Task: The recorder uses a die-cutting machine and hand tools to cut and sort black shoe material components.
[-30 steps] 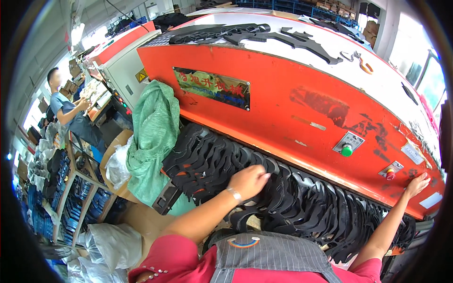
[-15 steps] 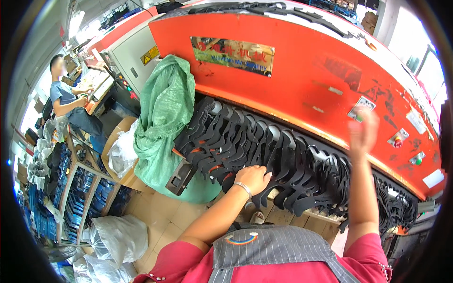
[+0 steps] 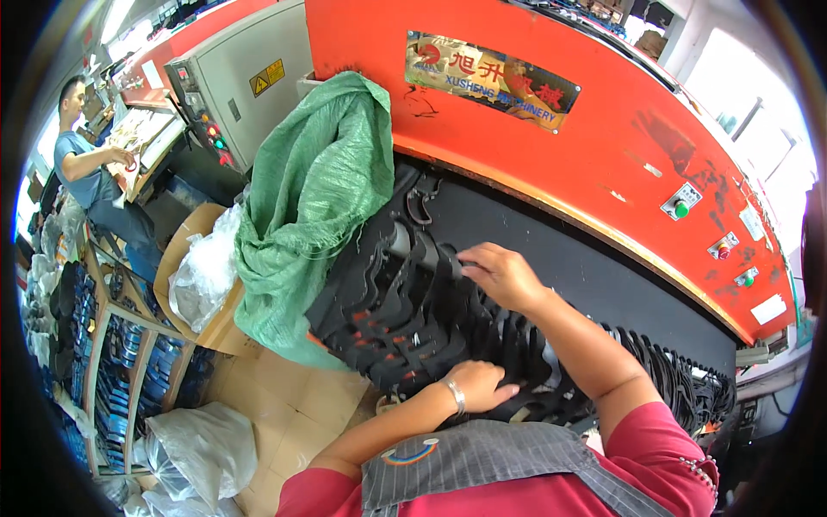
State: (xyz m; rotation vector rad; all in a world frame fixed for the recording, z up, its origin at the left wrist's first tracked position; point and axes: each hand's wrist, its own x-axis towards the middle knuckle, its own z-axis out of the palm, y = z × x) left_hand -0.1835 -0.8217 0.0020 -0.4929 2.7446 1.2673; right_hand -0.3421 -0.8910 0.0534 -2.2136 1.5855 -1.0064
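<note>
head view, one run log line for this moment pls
left hand: on black cut pieces, near edge | right hand: on same pile, far side | green sack: left of pile | machine: orange press

In the middle of the frame, the left hand [image 3: 479, 385] lay flat on a pile of flat black cut-out pieces [image 3: 405, 310], and the right hand [image 3: 502, 274] pressed on the pile higher up. A crumpled green woven sack [image 3: 314, 207] hung just left of it. A big orange machine [image 3: 586, 146] filled the upper right. A person in a blue shirt [image 3: 86, 172] sat at the far left.
</note>
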